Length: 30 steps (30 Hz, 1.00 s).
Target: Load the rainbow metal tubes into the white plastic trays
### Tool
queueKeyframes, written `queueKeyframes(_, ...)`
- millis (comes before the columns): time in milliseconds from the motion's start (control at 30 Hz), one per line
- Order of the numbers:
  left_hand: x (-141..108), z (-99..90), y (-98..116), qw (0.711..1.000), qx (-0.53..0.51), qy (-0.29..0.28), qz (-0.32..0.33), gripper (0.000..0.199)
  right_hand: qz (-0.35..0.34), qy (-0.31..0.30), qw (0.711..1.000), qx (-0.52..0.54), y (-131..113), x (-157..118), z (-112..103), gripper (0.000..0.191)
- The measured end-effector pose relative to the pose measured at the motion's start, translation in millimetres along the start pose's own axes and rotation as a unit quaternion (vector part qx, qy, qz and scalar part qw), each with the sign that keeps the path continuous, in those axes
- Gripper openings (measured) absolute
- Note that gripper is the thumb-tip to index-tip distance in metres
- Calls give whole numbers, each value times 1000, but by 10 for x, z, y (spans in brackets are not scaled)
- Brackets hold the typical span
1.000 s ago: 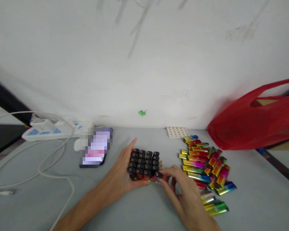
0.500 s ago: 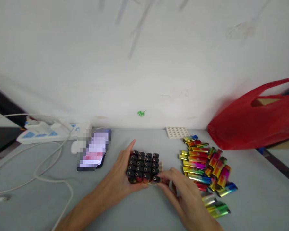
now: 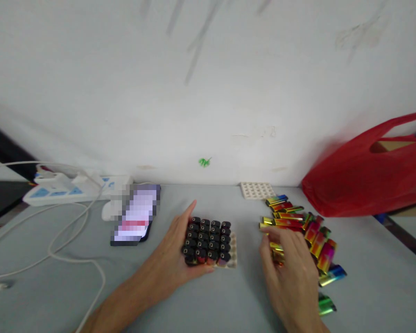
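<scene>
Tabletop (image 3: 232, 305), grey, nearest me | my right hand (image 3: 293, 277) half-curled over loose metallic tubes (image 3: 326, 255); whether it pinches one, I cannot tell | my left hand (image 3: 175, 259) clasps the left side of black-capped tubes (image 3: 203, 237) upright in a cream grid tray (image 3: 233, 254) | beyond: smartphone (image 3: 135, 215), second grid tray (image 3: 257, 190), red carrier bag (image 3: 367, 180)

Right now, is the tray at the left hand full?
Not full: the tray holds black-topped pieces, but bare sockets show along its right side.

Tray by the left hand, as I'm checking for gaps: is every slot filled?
No, the tray shows a bare column of slots to the right of the black-capped lighters.
</scene>
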<state>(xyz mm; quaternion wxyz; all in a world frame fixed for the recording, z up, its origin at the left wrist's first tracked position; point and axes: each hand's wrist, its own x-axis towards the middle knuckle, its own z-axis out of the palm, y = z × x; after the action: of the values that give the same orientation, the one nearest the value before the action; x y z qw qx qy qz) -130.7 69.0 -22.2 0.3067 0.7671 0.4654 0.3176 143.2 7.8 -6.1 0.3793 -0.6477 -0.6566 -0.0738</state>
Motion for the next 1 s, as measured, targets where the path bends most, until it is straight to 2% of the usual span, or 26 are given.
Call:
queueKeyframes(100,-4,-16,28,1000,-3,-5,-4,133,67,15,983,-170,145,27,-12,36)
queueKeyframes(167,-7,-27,49,1000,-7,-10,-8,132,99,12,967,-234,234,25,-23,51)
queueKeyframes(300,-1,-38,71,1000,-10,-17,-16,133,119,-22,952,-280,318,10,-9,66)
queueKeyframes(467,8,-31,69,999,-5,-17,-27,132,146,-29,935,-321,297,27,41,62)
queueKeyframes(633,-4,-7,33,1000,-8,-11,-13,130,174,-5,947,-271,314,59,51,65)
queueKeyframes(767,-12,2,12,1000,-4,-8,-10,131,149,62,980,-120,310,103,51,64)
queueKeyframes(900,-4,-7,20,1000,-2,-7,-9,130,76,81,994,-10,238,142,22,37)
queueKeyframes(1000,4,-18,42,1000,3,-11,-14,132,29,46,998,43,172,148,-8,18)
